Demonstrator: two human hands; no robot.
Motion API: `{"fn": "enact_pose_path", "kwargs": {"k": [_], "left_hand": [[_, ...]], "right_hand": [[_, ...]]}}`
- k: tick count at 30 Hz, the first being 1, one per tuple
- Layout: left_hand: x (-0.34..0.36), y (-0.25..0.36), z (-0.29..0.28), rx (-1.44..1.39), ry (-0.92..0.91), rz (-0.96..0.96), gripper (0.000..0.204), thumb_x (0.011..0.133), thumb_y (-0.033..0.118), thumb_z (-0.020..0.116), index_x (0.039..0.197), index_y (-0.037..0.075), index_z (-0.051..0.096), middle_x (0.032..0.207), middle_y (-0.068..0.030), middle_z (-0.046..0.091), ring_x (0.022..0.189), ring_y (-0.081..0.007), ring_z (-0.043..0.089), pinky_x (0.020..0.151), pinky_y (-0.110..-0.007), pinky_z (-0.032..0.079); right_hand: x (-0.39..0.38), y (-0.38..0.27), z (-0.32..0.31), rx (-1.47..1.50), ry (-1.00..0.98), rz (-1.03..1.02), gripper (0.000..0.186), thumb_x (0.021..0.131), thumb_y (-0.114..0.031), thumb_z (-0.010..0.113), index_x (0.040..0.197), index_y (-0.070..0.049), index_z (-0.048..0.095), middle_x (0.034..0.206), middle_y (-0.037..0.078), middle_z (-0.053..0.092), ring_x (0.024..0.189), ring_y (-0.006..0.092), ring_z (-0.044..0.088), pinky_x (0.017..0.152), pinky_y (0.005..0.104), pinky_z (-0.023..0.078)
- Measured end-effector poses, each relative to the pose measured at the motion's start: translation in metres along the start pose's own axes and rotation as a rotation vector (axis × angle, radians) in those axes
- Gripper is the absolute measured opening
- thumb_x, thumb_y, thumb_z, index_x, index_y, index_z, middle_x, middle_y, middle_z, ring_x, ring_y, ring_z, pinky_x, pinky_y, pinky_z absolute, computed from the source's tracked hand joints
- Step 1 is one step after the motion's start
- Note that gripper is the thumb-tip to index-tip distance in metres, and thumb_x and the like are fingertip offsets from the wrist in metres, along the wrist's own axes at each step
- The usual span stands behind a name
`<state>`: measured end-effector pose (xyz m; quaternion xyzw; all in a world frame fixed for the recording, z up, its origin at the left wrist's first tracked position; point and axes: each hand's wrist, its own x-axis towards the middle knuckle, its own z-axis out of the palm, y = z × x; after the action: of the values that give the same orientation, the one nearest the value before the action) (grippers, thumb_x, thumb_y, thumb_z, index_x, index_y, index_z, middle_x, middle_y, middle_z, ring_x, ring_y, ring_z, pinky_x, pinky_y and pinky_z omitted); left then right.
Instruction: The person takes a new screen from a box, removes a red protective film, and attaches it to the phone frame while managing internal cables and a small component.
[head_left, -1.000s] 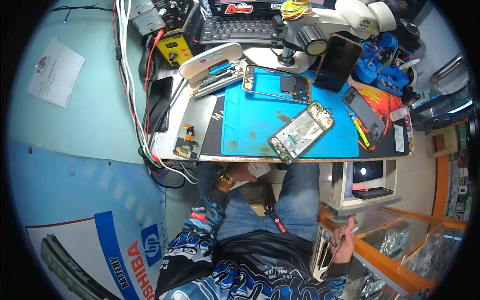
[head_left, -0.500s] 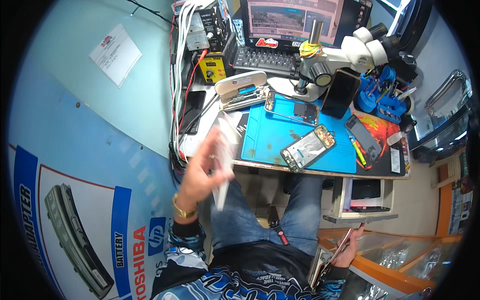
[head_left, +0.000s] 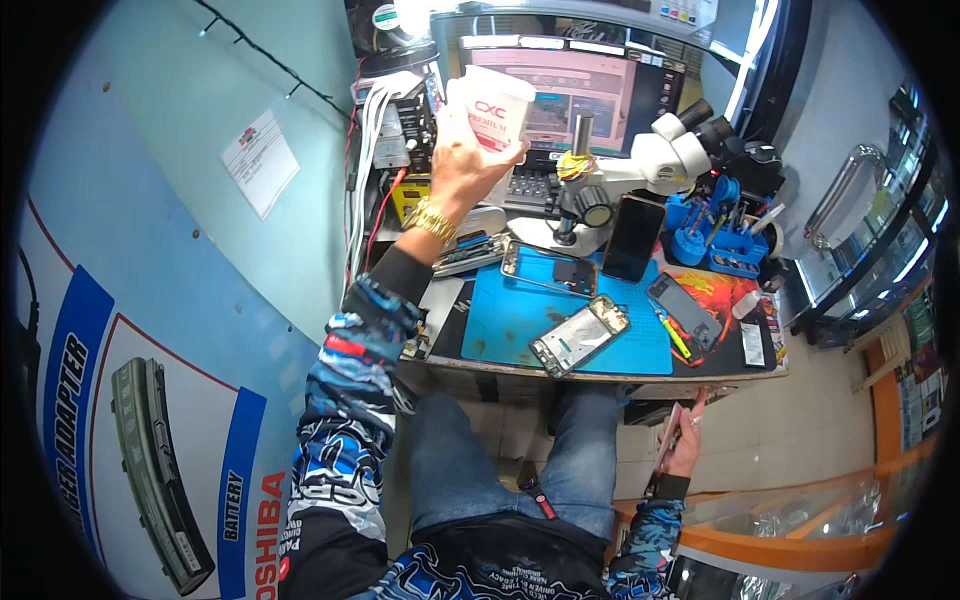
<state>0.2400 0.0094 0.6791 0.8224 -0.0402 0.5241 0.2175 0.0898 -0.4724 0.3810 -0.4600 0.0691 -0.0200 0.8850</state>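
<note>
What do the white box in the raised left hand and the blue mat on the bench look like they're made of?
White box: probably thin card with a matte printed face, judging by its flat sides and sharp edges. Left hand grips it from below. Blue mat: likely silicone or rubber, dull, lying flat, with moulded recesses.

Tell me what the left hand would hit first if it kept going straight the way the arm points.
The left hand, holding a white box, points up and away over the desk. Going straight on, it would probably meet the monitor first, just beyond the box. Depth is unclear, so the gap between them cannot be judged.
</note>
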Motion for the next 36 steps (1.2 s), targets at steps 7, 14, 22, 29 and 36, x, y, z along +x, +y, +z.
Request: {"fn": "enact_pose_path", "kwargs": {"k": [7,14,22,29,36], "left_hand": [[0.000,-0.031,0.053,-0.065,-0.323,0.262,0.093,0.065,0.019,0.083,0.146,-0.001,0.043,0.137,-0.0264,0.058,0.126,-0.0414,0.057,0.108,-0.044,0.047],[-0.013,-0.067,0.071,0.197,-0.466,0.192,0.093,0.066,0.024,0.086,0.147,0.004,0.046,0.136,-0.0218,0.057,0.124,-0.0387,0.058,0.104,-0.043,0.050],[-0.036,-0.076,0.046,0.425,-0.633,0.238,0.079,0.068,0.032,0.090,0.138,0.010,0.061,0.144,-0.0267,0.054,0.131,-0.0398,0.054,0.111,-0.044,0.045],[-0.127,0.098,-0.081,-0.335,-0.502,-0.008,0.014,0.091,0.011,0.072,0.098,-0.001,0.067,0.087,-0.0090,0.069,0.077,-0.0178,0.061,0.076,-0.032,0.050],[-0.250,0.153,-0.122,-1.249,-0.773,-1.040,0.048,0.099,0.007,0.065,0.143,-0.001,0.049,0.119,-0.0044,0.066,0.085,-0.0055,0.060,0.068,-0.022,0.048]], "right_hand": [[-0.008,-0.015,0.048,-0.103,-0.024,0.051,0.089,0.097,-0.010,0.065,0.166,-0.016,0.009,0.140,0.008,0.055,0.101,0.0157,0.065,0.072,0.0234,0.055],[0.010,-0.002,0.037,0.008,-0.050,-0.020,0.079,0.098,-0.001,0.060,0.163,-0.007,0.016,0.124,0.010,0.063,0.097,0.0142,0.067,0.076,0.0282,0.057],[-0.077,-0.009,0.107,-0.205,0.063,0.048,0.045,0.098,-0.005,0.065,0.142,-0.004,0.055,0.093,0.002,0.069,0.076,0.0060,0.063,0.067,0.0207,0.050],[-0.105,-0.040,0.155,-0.258,-0.014,0.150,0.039,0.097,-0.009,0.070,0.135,-0.003,0.062,0.079,-0.009,0.058,0.065,-0.0024,0.039,0.056,0.0181,0.028],[-0.058,-0.039,0.233,-0.326,-0.304,0.023,0.032,0.098,-0.010,0.069,0.129,0.000,0.064,0.092,-0.002,0.068,0.084,0.0029,0.057,0.076,0.0210,0.047]]}}
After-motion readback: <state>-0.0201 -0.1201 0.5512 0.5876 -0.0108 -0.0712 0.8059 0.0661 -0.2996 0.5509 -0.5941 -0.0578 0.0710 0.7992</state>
